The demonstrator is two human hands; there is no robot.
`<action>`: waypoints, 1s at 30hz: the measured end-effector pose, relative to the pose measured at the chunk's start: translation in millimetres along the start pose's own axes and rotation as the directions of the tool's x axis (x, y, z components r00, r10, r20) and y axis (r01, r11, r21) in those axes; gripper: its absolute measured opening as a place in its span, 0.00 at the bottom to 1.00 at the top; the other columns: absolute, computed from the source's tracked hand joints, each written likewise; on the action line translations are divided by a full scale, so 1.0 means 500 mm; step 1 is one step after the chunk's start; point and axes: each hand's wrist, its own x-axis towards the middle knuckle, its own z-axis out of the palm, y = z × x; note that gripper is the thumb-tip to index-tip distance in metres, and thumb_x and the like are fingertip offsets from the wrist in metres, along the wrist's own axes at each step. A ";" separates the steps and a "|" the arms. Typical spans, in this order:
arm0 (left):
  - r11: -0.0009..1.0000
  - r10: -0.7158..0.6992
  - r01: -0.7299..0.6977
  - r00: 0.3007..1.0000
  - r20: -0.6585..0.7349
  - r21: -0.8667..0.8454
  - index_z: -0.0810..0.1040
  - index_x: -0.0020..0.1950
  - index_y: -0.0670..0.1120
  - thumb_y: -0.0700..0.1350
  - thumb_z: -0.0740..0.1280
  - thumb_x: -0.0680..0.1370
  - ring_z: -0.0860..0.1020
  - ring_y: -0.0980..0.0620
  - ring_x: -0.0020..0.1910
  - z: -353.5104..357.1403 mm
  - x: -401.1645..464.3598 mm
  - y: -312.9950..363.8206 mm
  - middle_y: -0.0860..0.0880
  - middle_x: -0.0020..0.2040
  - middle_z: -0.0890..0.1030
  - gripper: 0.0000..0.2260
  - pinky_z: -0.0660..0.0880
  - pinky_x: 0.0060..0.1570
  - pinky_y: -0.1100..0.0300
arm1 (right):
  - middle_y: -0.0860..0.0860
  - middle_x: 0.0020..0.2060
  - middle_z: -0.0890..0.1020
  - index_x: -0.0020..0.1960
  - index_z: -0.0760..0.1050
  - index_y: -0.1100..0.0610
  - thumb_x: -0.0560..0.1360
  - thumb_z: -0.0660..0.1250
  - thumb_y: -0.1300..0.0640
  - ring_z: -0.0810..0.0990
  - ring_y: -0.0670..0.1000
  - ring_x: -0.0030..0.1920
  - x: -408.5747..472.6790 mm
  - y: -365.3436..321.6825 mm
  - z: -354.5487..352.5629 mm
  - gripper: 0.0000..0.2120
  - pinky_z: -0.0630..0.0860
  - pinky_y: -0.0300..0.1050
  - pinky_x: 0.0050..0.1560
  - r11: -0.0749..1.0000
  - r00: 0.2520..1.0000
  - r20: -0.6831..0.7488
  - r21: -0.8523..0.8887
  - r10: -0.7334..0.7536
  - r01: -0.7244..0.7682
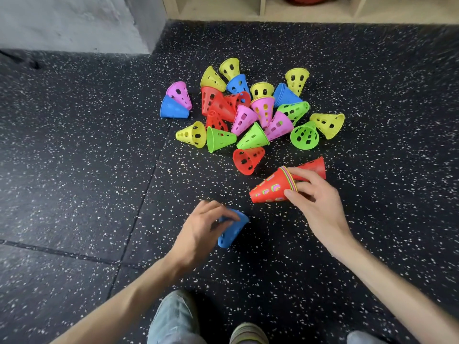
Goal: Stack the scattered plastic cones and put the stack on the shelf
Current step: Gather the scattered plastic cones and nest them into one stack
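Head view, nearest first: your knees in pale jeans and a shoe sit at the bottom edge, on the black speckled floor. Just beyond them, your left hand curls its fingers round a single blue cone, gripping it near the wide rim with the narrow end pointing back toward you. To the right and a little farther out, your right hand holds the stack of nested cones at its wide end, thumb beneath and fingers over the coloured rims; the red outer cone points left, tilted low. Another red cone lies just behind your right fingers. Beyond that, the loose pile of yellow, green, pink, red and blue cones lies on its sides, mostly touching. A blue and pink pair rests slightly apart at the left. Farthest off, the wooden shelf runs along the top edge.
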 end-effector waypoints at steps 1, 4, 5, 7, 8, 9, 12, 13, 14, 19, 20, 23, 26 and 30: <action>1.000 -0.015 0.015 1.000 -0.005 -0.017 0.82 0.53 0.58 0.43 0.73 0.77 0.74 0.59 0.52 0.007 -0.004 -0.005 0.59 0.49 0.79 0.09 0.72 0.53 0.64 | 0.44 0.45 0.87 0.65 0.76 0.44 0.79 0.70 0.63 0.83 0.42 0.52 -0.002 0.003 0.007 0.20 0.72 0.32 0.50 1.000 1.000 0.020 -0.024 0.002 -0.001; 0.987 -0.120 0.117 0.992 -0.025 -0.112 0.81 0.54 0.56 0.38 0.75 0.74 0.77 0.56 0.59 0.016 -0.015 -0.011 0.60 0.57 0.77 0.15 0.76 0.59 0.56 | 0.42 0.46 0.87 0.64 0.76 0.42 0.79 0.70 0.61 0.82 0.40 0.54 -0.010 0.011 0.026 0.19 0.71 0.36 0.53 0.998 0.998 0.057 -0.066 0.016 -0.012; 0.979 -0.152 0.146 0.988 -0.030 -0.145 0.80 0.54 0.56 0.37 0.76 0.73 0.76 0.55 0.63 0.019 -0.020 -0.010 0.60 0.61 0.74 0.16 0.77 0.60 0.54 | 0.41 0.46 0.87 0.64 0.76 0.41 0.79 0.70 0.60 0.82 0.39 0.54 -0.012 0.013 0.031 0.19 0.71 0.35 0.53 0.997 0.998 0.061 -0.072 0.019 -0.015; 0.968 -0.178 0.171 0.984 -0.027 -0.183 0.77 0.56 0.53 0.37 0.76 0.72 0.72 0.54 0.70 0.024 -0.028 -0.009 0.59 0.67 0.71 0.18 0.77 0.63 0.49 | 0.41 0.45 0.86 0.64 0.76 0.41 0.79 0.69 0.60 0.81 0.38 0.54 -0.015 0.013 0.039 0.19 0.70 0.33 0.53 0.997 0.998 0.059 -0.079 0.021 -0.016; 0.965 -0.181 0.174 0.983 -0.020 -0.196 0.76 0.57 0.52 0.37 0.76 0.72 0.70 0.54 0.72 0.027 -0.032 -0.008 0.57 0.69 0.69 0.19 0.76 0.64 0.48 | 0.41 0.46 0.87 0.65 0.76 0.41 0.79 0.69 0.60 0.81 0.37 0.54 -0.017 0.014 0.042 0.19 0.70 0.32 0.53 0.996 0.998 0.060 -0.082 0.025 -0.020; 0.961 -0.191 0.183 0.982 -0.015 -0.209 0.74 0.58 0.51 0.37 0.77 0.72 0.69 0.54 0.73 0.030 -0.035 -0.007 0.55 0.71 0.67 0.20 0.75 0.65 0.48 | 0.42 0.46 0.87 0.65 0.76 0.41 0.79 0.69 0.60 0.81 0.37 0.54 -0.018 0.015 0.047 0.19 0.70 0.32 0.54 0.996 0.997 0.067 -0.088 0.030 -0.024; 0.940 -0.246 0.232 0.969 -0.029 -0.252 0.72 0.61 0.52 0.36 0.78 0.71 0.67 0.56 0.74 0.039 -0.041 -0.004 0.55 0.73 0.66 0.25 0.73 0.65 0.62 | 0.42 0.47 0.86 0.65 0.76 0.40 0.79 0.69 0.59 0.81 0.38 0.55 -0.018 0.024 0.062 0.19 0.72 0.38 0.57 0.990 0.994 0.104 -0.137 0.045 -0.030; 0.925 -0.274 0.257 0.962 -0.021 -0.279 0.71 0.64 0.54 0.37 0.78 0.71 0.67 0.56 0.75 0.045 -0.043 -0.006 0.56 0.73 0.66 0.28 0.71 0.66 0.65 | 0.42 0.47 0.86 0.65 0.76 0.40 0.79 0.69 0.59 0.81 0.38 0.55 -0.017 0.029 0.068 0.19 0.72 0.39 0.57 0.988 0.992 0.120 -0.153 0.050 -0.031; 0.903 -0.306 0.289 0.952 -0.003 -0.318 0.70 0.67 0.55 0.38 0.79 0.70 0.68 0.55 0.74 0.050 -0.044 -0.005 0.57 0.73 0.67 0.31 0.70 0.67 0.65 | 0.42 0.46 0.86 0.65 0.76 0.40 0.79 0.69 0.59 0.81 0.39 0.54 -0.017 0.033 0.073 0.19 0.73 0.40 0.57 0.987 0.989 0.138 -0.158 0.056 -0.034; 0.833 -0.379 0.391 0.919 0.112 -0.391 0.63 0.76 0.56 0.42 0.78 0.70 0.72 0.65 0.69 0.068 -0.051 0.015 0.63 0.70 0.72 0.40 0.70 0.69 0.63 | 0.45 0.47 0.86 0.64 0.77 0.40 0.77 0.69 0.60 0.82 0.41 0.54 -0.027 0.058 0.097 0.20 0.76 0.48 0.63 0.983 0.952 0.291 -0.180 0.092 -0.040; 0.849 -0.371 0.388 0.921 0.119 -0.358 0.63 0.76 0.56 0.41 0.78 0.71 0.74 0.68 0.66 0.069 -0.052 0.019 0.66 0.68 0.73 0.39 0.71 0.67 0.65 | 0.45 0.48 0.86 0.64 0.77 0.40 0.77 0.69 0.60 0.82 0.41 0.55 -0.030 0.064 0.101 0.21 0.76 0.49 0.64 0.982 0.943 0.319 -0.183 0.097 -0.039; 0.878 -0.369 0.382 0.924 0.099 -0.287 0.64 0.75 0.59 0.41 0.78 0.72 0.77 0.69 0.58 0.071 -0.057 0.025 0.74 0.60 0.75 0.37 0.72 0.59 0.71 | 0.47 0.50 0.86 0.66 0.75 0.37 0.79 0.67 0.58 0.82 0.43 0.54 -0.037 0.076 0.108 0.21 0.76 0.49 0.64 0.980 0.925 0.365 -0.196 0.104 -0.032; 0.872 -0.366 0.372 0.927 0.080 -0.318 0.64 0.73 0.63 0.39 0.79 0.72 0.79 0.68 0.56 0.075 -0.059 0.029 0.71 0.60 0.77 0.38 0.71 0.55 0.74 | 0.46 0.46 0.86 0.66 0.77 0.40 0.82 0.64 0.59 0.83 0.43 0.51 -0.036 0.083 0.105 0.18 0.76 0.45 0.57 0.987 0.922 0.382 -0.161 0.070 -0.008; 0.910 -0.283 0.298 0.955 0.093 -0.288 0.63 0.77 0.63 0.38 0.76 0.73 0.80 0.60 0.56 0.069 -0.040 0.033 0.61 0.63 0.79 0.40 0.73 0.57 0.69 | 0.44 0.48 0.87 0.65 0.78 0.41 0.82 0.65 0.59 0.83 0.42 0.54 -0.019 0.080 0.092 0.17 0.76 0.44 0.62 0.989 0.919 0.391 -0.146 0.048 0.011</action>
